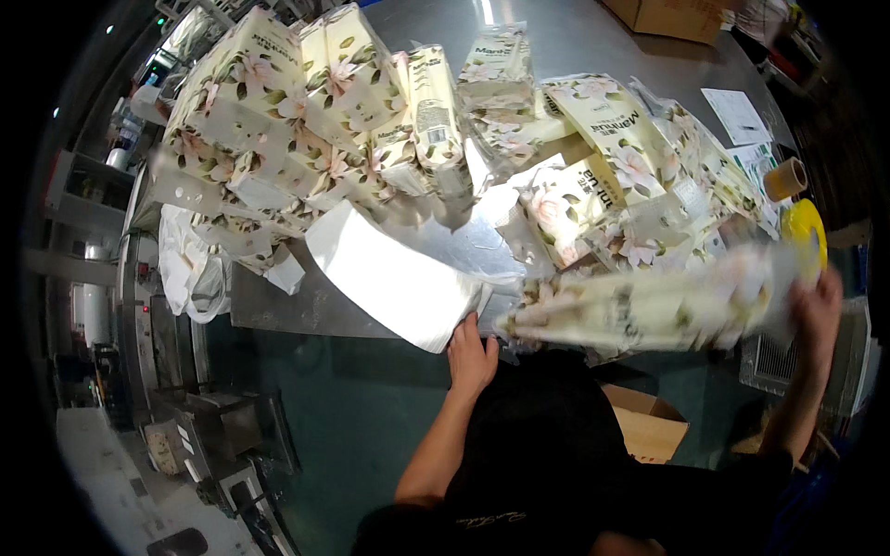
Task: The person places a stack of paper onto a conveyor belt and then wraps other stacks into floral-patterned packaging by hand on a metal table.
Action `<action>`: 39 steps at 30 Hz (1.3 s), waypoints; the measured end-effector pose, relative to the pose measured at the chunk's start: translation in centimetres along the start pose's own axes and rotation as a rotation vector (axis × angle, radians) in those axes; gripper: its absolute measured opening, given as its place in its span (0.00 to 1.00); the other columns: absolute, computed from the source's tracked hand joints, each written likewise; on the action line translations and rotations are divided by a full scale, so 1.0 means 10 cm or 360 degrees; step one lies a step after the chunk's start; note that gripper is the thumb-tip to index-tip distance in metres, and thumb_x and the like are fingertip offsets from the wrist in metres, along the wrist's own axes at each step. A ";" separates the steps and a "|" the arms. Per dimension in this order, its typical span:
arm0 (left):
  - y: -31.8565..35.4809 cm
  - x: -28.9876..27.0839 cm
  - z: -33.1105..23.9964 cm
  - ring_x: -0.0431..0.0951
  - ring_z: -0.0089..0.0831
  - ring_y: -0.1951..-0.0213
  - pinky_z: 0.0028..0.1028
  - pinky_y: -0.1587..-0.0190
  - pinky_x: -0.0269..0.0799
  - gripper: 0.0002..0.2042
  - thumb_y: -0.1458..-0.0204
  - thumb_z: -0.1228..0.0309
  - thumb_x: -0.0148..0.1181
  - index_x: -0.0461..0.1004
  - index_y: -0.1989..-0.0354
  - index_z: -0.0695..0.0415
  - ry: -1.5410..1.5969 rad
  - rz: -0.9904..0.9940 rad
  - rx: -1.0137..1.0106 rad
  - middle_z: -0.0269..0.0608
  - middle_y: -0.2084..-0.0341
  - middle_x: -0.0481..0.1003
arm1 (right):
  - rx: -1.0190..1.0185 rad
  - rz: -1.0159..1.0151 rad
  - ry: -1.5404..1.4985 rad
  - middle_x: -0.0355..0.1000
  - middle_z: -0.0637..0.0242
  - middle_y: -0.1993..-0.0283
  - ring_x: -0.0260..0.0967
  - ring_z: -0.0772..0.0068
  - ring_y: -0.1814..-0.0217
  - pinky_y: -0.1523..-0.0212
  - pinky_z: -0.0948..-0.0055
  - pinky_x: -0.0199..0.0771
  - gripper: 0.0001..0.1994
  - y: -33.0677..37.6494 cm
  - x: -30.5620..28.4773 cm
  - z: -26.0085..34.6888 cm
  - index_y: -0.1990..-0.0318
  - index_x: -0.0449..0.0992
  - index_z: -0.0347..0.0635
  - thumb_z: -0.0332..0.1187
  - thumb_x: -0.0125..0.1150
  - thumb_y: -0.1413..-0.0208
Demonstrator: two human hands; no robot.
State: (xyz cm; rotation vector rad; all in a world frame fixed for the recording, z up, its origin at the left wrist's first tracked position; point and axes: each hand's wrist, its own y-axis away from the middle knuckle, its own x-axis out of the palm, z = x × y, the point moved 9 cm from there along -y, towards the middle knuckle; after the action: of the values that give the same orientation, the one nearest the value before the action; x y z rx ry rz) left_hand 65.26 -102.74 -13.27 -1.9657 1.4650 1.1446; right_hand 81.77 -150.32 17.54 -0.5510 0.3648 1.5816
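Observation:
My right hand [816, 310], far out to the right, is closed on one end of a floral plastic packaging bag [658, 301]. The bag is stretched sideways across the front of the table and smeared by motion. My left hand [473, 360] lies with fingers extended against the near right end of a long white stack of tissue paper [389, 273]. This stack lies slantwise on the metal table, its near end at the front edge. Beside it on the right, more floral bags [565, 208] lie in a loose pile.
Filled floral tissue packs [236, 88] are piled at the back left, with white plastic [190, 264] below them. Yellow tape [805, 232], a brown roll [785, 180] and papers [737, 116] sit at the right. Cardboard boxes are at the back [672, 17] and below the table [644, 424].

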 end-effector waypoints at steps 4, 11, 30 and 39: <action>0.08 -0.05 -0.06 0.67 0.58 0.41 0.48 0.38 0.63 0.27 0.45 0.67 0.61 0.64 0.37 0.63 0.0101 0.0052 0.0203 0.59 0.43 0.68 | -0.0244 -0.0456 0.0047 0.73 0.60 0.47 0.74 0.75 0.51 0.56 0.80 0.76 0.29 -1.61 -0.45 0.55 0.37 0.71 0.41 0.52 0.60 0.37; 0.13 -0.17 -0.02 0.71 0.52 0.45 0.44 0.42 0.69 0.17 0.46 0.69 0.60 0.73 0.49 0.61 0.0297 0.0253 0.0495 0.54 0.48 0.71 | -0.1301 -0.0027 0.0761 0.74 0.52 0.47 0.73 0.55 0.47 0.48 0.61 0.73 0.21 -0.24 1.88 1.45 0.44 0.73 0.41 0.44 0.63 0.39; -2.44 -2.71 2.45 0.75 0.64 0.53 0.53 0.47 0.69 0.27 0.45 0.53 0.60 0.70 0.43 0.60 -0.0093 -0.0120 -0.0008 0.61 0.54 0.75 | 0.0963 0.0440 -0.0849 0.74 0.59 0.45 0.71 0.66 0.46 0.45 0.65 0.72 0.28 1.41 5.45 -0.34 0.37 0.66 0.30 0.44 0.61 0.35; -2.52 -2.31 2.53 0.79 0.51 0.47 0.40 0.44 0.72 0.40 0.51 0.38 0.60 0.71 0.38 0.59 0.0358 0.0400 -0.0031 0.59 0.50 0.78 | 0.0927 0.0453 -0.0698 0.74 0.59 0.44 0.73 0.65 0.46 0.45 0.64 0.73 0.31 1.26 5.54 -0.10 0.37 0.68 0.32 0.49 0.63 0.37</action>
State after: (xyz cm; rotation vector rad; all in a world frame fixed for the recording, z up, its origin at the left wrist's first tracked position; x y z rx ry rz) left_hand 77.34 -61.97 -12.03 -2.0199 1.8673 1.0669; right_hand 68.04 -105.73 -14.97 0.3062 0.5549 1.7113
